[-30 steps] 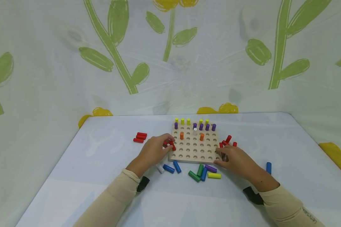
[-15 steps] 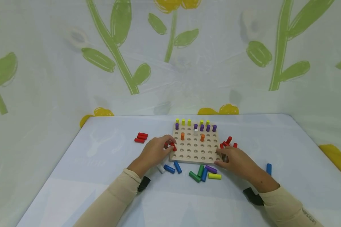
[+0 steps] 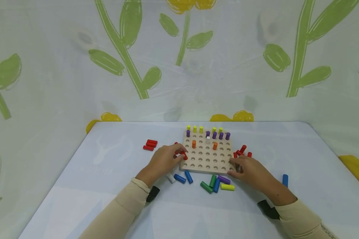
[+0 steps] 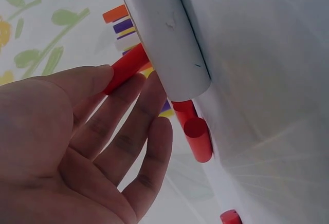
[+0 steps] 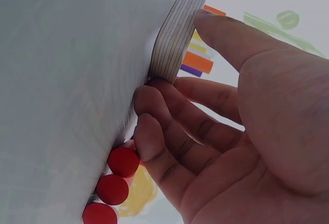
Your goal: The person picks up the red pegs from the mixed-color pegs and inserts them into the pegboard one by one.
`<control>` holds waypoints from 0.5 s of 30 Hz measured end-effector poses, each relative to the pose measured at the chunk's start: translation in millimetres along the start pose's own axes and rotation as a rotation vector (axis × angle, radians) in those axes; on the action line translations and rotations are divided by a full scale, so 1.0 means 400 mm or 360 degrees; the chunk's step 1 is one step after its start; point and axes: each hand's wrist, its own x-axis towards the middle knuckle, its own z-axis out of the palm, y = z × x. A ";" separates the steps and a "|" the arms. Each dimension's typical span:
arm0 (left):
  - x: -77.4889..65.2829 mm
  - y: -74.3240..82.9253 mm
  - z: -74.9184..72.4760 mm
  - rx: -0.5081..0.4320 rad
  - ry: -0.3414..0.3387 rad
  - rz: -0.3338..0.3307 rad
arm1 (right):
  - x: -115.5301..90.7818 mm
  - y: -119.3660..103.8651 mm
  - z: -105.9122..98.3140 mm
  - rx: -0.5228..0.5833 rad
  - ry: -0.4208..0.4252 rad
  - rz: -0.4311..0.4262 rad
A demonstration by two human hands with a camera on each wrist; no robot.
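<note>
Left hand (image 3: pixel 164 161) — thumb and forefinger pinching one red peg (image 4: pixel 127 68); the other fingers bent loosely. Peg located at the left edge of the pegboard (image 3: pixel 204 156), tilted, near the front end of the outermost column; whether its foot is in a hole cannot be told.

Right hand (image 3: pixel 248 169) — fingers gripping the near right corner of the board, thumb on one side; no peg held.

Pegboard, wooden, one, flat on the table (image 3: pixel 197 212). Standing in it: five yellow pegs (image 3: pixel 201 129) along the far row, five purple pegs (image 3: pixel 221 135) in front of them, one white peg (image 3: pixel 208 140), two orange pegs (image 3: pixel 215 146).

Loose on the table: three red pegs (image 3: pixel 150 145) to the left; a red cluster (image 3: pixel 243 148) beyond the right hand; two green pegs (image 3: pixel 206 187), one yellow peg (image 3: pixel 227 187) and two blue pegs (image 3: pixel 184 178) among those before the near edge.

Step, as judged: seating a red peg while the board is braced. Next move would seem to call for squaring the peg over a hole, pressing straight down, then releasing without tipping it.
</note>
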 end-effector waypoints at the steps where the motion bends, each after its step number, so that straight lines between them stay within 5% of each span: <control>1: 0.000 0.000 0.000 0.0002 0.0006 0.0004 | 0.000 0.000 -0.001 -0.0009 0.0005 -0.0003; 15: 0.003 -0.004 -0.002 0.0020 0.0039 0.0045 | 0.003 0.006 0.006 -0.0012 0.0017 -0.0001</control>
